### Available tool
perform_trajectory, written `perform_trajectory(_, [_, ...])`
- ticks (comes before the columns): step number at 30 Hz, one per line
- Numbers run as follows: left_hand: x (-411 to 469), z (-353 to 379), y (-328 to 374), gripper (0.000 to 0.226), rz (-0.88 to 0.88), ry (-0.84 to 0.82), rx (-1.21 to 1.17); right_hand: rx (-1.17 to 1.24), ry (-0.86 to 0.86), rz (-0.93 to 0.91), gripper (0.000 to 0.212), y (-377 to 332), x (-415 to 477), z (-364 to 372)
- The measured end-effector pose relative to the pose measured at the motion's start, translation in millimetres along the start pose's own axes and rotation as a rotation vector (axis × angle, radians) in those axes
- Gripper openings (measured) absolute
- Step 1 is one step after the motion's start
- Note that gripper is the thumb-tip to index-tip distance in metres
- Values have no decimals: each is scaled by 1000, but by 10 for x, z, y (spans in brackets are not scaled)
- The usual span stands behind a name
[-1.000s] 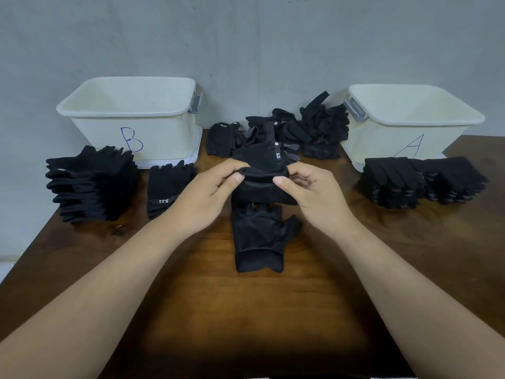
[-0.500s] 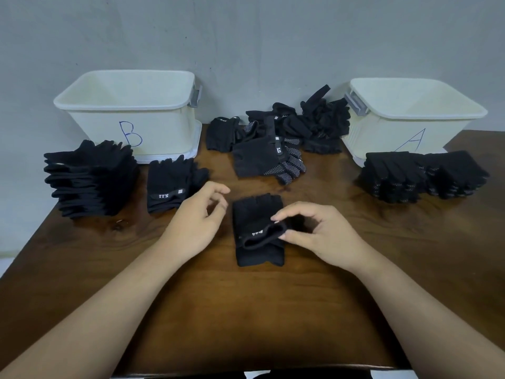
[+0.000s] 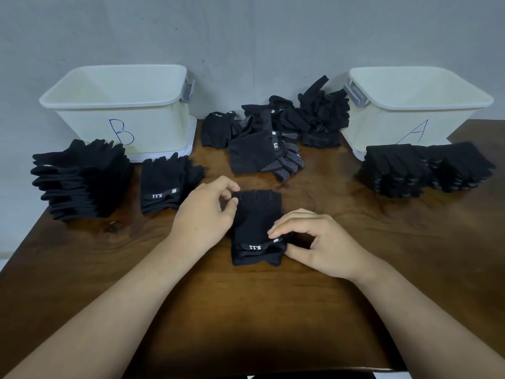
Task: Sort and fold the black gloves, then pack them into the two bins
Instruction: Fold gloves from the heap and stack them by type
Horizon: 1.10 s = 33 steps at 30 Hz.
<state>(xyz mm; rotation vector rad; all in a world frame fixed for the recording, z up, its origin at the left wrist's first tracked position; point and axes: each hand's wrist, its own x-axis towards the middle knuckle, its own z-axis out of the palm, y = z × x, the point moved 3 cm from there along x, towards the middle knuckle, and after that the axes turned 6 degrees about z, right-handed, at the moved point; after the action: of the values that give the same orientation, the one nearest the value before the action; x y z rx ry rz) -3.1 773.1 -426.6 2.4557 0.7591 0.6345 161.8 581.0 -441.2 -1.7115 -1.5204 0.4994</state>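
A folded black glove pair [image 3: 255, 222] with a white-lettered wrist strap lies flat on the table's middle. My left hand [image 3: 203, 214] pinches its upper left corner. My right hand [image 3: 314, 242] pinches its right edge by the strap. White bin B [image 3: 120, 105] stands at the back left and white bin A [image 3: 418, 105] at the back right; I see nothing inside either. A loose heap of unsorted black gloves [image 3: 287, 127] lies between them. Folded gloves are stacked at the left [image 3: 82, 179] [image 3: 166, 184], dotted ones at the right [image 3: 426, 170].
The brown wooden table [image 3: 273, 310] has bare surface in front of my hands. Its left edge runs diagonally past the big left stack. A grey wall stands right behind the bins.
The glove was held up and folded a second ago; it now lies flat on the table. Both hands came down with it and my left hand closed on its top corner.
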Motion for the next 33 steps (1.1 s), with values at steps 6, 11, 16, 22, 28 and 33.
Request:
perform_trajectory(6, [-31, 129, -97, 30, -9, -4, 28, -36, -19, -18, 38, 8, -2, 13])
perform_trajectory(11, [-121, 51, 136, 28, 227, 51, 39, 27, -7, -26, 48, 0, -1, -37])
perform_trajectory(16, [-130, 244, 312, 51, 306, -315, 41, 194, 198, 87, 51, 98, 35, -183])
perform_trajectory(22, [-200, 394, 159, 65, 289, -425, 172, 7, 344, 281, 10, 179, -13, -269])
perform_trajectory(28, [-207, 414, 158, 64, 287, -448, 196, -47, 285, 321, 10, 163, 12, -178])
perform_trajectory(33, [-214, 404, 188, 63, 300, -467, 214, -93, 339, 317, 14, 110, 25, -223])
